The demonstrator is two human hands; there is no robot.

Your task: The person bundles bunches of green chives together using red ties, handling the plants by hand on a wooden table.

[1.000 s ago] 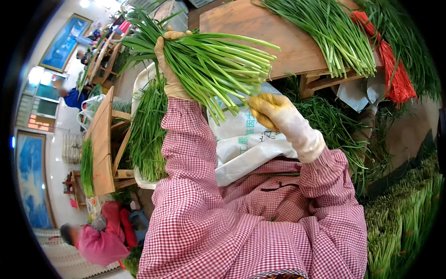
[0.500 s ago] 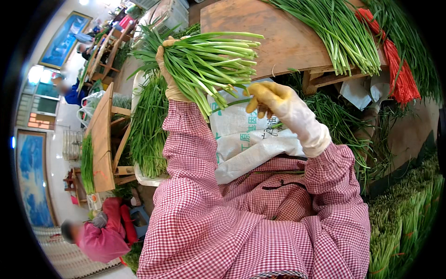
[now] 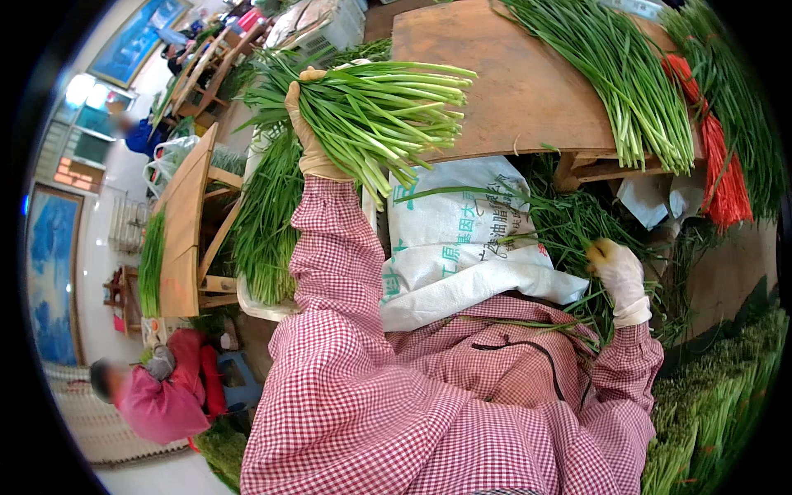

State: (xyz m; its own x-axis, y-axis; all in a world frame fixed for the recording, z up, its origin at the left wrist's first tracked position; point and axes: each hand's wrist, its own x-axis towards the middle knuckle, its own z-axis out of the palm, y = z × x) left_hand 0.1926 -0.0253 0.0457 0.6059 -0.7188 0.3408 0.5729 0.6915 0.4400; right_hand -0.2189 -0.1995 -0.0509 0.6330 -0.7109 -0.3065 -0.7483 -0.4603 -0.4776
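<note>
Raised over the near left edge of the table, my left hand [image 3: 307, 124] in a pale glove is closed round a bunch of garlic chives [image 3: 388, 111]. The pale stem ends fan out to the right, and the dark leaf tips stick out to the left. Low on the right, my right hand [image 3: 615, 272], in a yellow-stained glove, is over a heap of loose leaves [image 3: 577, 216]. Its fingers are curled in; what lies in them is hidden. One long leaf [image 3: 462, 190] stretches across the white woven sack [image 3: 470, 247] in front of me.
On the wooden table [image 3: 470, 91] lies a pile of chives [image 3: 623, 91], beside red ties [image 3: 719, 169]. A white crate [image 3: 264, 310] of chives [image 3: 272, 239] stands at left. Bundled greens [image 3: 718, 421] fill the lower right. A person in pink [image 3: 165, 396] sits at lower left.
My right hand has moved away from the bunch, down and right to the loose leaves. The left hand still holds the chives at nearly the same place. The view has shifted slightly.
</note>
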